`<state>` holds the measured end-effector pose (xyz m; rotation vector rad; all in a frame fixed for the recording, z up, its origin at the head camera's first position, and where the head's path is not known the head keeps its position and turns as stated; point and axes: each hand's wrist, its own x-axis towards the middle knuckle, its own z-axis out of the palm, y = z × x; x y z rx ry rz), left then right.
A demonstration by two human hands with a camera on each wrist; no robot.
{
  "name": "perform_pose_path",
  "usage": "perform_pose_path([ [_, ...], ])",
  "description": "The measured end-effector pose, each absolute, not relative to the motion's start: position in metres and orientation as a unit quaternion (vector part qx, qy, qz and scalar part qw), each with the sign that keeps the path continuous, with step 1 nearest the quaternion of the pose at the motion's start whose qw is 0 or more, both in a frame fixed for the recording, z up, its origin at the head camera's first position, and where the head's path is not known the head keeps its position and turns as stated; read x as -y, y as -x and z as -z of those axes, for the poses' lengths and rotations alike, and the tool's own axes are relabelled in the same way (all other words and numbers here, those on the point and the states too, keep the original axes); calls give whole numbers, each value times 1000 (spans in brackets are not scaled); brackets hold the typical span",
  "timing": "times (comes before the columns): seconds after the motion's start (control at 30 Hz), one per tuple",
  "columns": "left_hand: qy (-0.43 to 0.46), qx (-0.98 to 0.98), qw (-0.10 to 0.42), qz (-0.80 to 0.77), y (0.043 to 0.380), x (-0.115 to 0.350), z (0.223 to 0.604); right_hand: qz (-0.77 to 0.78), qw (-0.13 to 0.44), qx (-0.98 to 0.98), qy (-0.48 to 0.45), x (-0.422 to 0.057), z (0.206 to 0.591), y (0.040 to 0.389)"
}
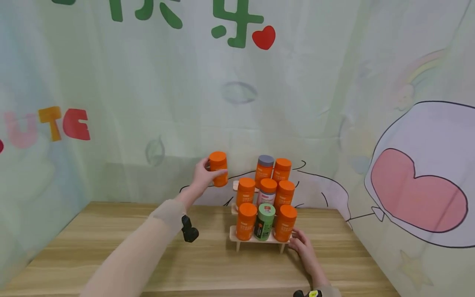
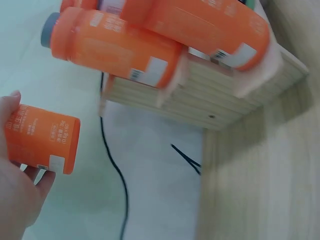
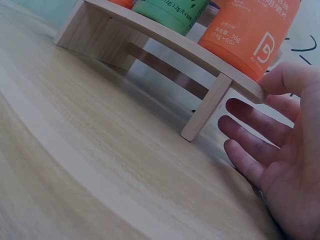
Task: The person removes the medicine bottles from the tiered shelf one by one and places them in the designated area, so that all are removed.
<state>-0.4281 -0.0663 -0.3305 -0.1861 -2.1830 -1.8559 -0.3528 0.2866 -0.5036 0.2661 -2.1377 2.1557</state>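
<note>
My left hand [image 1: 202,177] grips an orange supplement bottle [image 1: 219,170] with an orange lid, lifted to the left of the rack's top tier. In the left wrist view that bottle [image 2: 42,137] shows white print and a white label patch. My right hand [image 1: 304,251] is at the right front end of the tiered wooden rack [image 1: 233,234]. The right wrist view shows its thumb and index finger pinching the corner of the rack's lowest board [image 3: 250,90], the other fingers spread below. A green bottle [image 1: 264,222] stands between two orange bottles on the bottom tier.
The middle tier holds orange-lidded bottles, including a pale-labelled one [image 1: 266,199]. On the top tier stand a grey-lidded bottle [image 1: 264,171] and an orange one [image 1: 282,170]. The wooden table [image 1: 200,264] meets a printed curtain [image 1: 167,103] behind the rack.
</note>
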Motion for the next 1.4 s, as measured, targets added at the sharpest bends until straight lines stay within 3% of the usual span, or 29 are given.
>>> perform_pose_path([
  [0.83,20,793,128,595,419,57,429,-713,39,697,-61,-290,504,353],
  [1.4,12,805,107,584,419,54,456,-711,46,699,-58,-286,503,355],
])
